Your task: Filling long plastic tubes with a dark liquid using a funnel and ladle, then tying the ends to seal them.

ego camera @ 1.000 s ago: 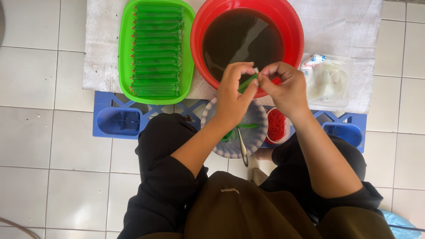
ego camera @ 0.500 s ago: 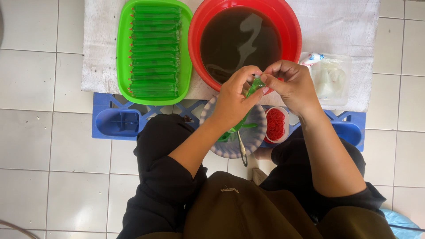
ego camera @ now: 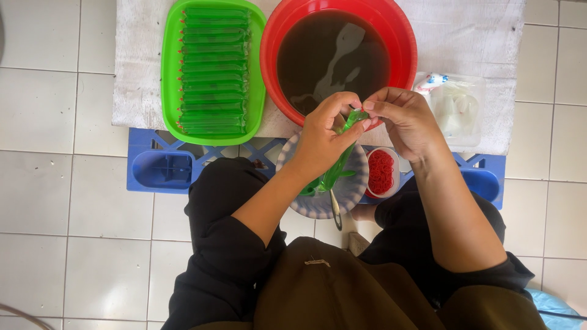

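Observation:
My left hand (ego camera: 326, 135) grips a long thin green plastic tube bag (ego camera: 340, 160) that hangs down over a patterned plate (ego camera: 354, 189). My right hand (ego camera: 405, 122) pinches the tube's top end right beside the left fingers. Both hands hover at the near rim of a red basin (ego camera: 273, 55) full of dark liquid. A small tub of red rubber bands (ego camera: 381, 172) sits just under my right wrist. A green tray (ego camera: 169, 73) at the left holds several filled green tubes in a row.
A clear plastic bag (ego camera: 455, 110) lies right of the basin on a white cloth (ego camera: 134, 67). A blue plastic crate (ego camera: 160, 168) stands in front of my knees. White floor tiles surround it. A metal spoon handle (ego camera: 336, 214) sticks out from the plate.
Both hands have stayed together at the basin's rim; the fingers have shifted slightly around the top of the green tube.

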